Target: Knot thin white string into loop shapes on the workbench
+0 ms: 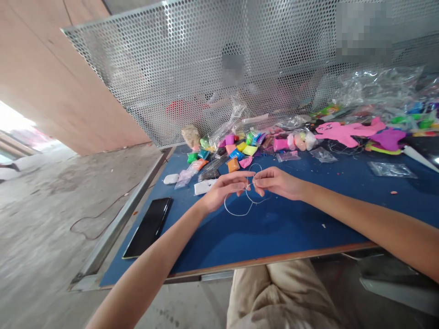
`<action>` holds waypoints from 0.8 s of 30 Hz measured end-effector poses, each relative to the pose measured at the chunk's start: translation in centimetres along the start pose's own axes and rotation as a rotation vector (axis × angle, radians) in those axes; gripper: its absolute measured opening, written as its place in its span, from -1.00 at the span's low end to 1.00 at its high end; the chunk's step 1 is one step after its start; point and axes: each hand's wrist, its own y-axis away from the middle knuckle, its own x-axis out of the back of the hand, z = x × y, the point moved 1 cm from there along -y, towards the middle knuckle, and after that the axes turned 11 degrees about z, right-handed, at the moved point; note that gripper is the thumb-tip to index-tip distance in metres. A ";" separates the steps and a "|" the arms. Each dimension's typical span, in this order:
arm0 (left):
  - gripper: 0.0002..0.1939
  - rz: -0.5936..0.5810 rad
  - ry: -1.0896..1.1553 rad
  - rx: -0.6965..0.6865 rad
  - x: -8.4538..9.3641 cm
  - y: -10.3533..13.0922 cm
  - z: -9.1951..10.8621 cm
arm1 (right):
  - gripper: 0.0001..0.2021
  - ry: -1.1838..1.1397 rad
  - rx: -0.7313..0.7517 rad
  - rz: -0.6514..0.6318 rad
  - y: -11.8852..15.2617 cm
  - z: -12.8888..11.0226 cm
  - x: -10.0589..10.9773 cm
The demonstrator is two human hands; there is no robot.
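Observation:
A thin, pale wire [239, 214], bent into loops, is held above the blue tabletop between my two hands. My left hand [224, 188] pinches it with the fingers stretched toward the right. From the other side my right hand [277, 183] grips the same wire between thumb and fingers, the two sets of fingertips almost meeting. One loop hangs below the hands and a smaller one rises above them. Whether it is wire or stiff cord is hard to tell at this size. Just behind my left hand lies a white block-like packet [205, 187].
Several coloured clay packets [236, 153] are heaped at the table's back. A black phone [148, 227] and a white earbud case [171, 178] lie on the left. A pink figure [348, 131] and clear bags [393, 170] are at right. A perforated metal panel [192, 59] stands behind.

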 end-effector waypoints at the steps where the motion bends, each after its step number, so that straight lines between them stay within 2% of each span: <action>1: -0.49 0.024 -0.001 -0.017 -0.4 0.0 -0.5 | -0.80 -0.046 -0.024 -0.014 0.0 0.2 0.0; 5: -0.38 0.118 0.085 -0.047 -2.1 0.1 -2.0 | -0.85 -0.173 -0.073 -0.029 0.0 0.5 -0.1; 8: -0.45 0.153 0.179 -0.046 -2.7 0.2 -2.3 | -0.85 -0.196 -0.094 -0.053 0.0 0.7 -0.1; 12: -0.60 0.142 0.232 -0.071 -2.7 0.3 -2.2 | -0.85 -0.184 -0.107 -0.098 -0.1 1.0 -0.2; 16: -0.62 0.110 0.191 -0.101 -2.7 0.4 -2.0 | -0.82 -0.144 -0.108 -0.124 0.1 1.1 -0.4; 20: -0.63 0.227 0.113 -0.207 -2.6 0.4 -1.7 | -0.80 -0.066 0.033 -0.019 0.1 0.9 -0.8; 24: -0.69 0.385 -0.069 -0.394 -2.4 0.4 -1.4 | -0.83 0.016 0.192 0.076 0.0 0.8 -1.0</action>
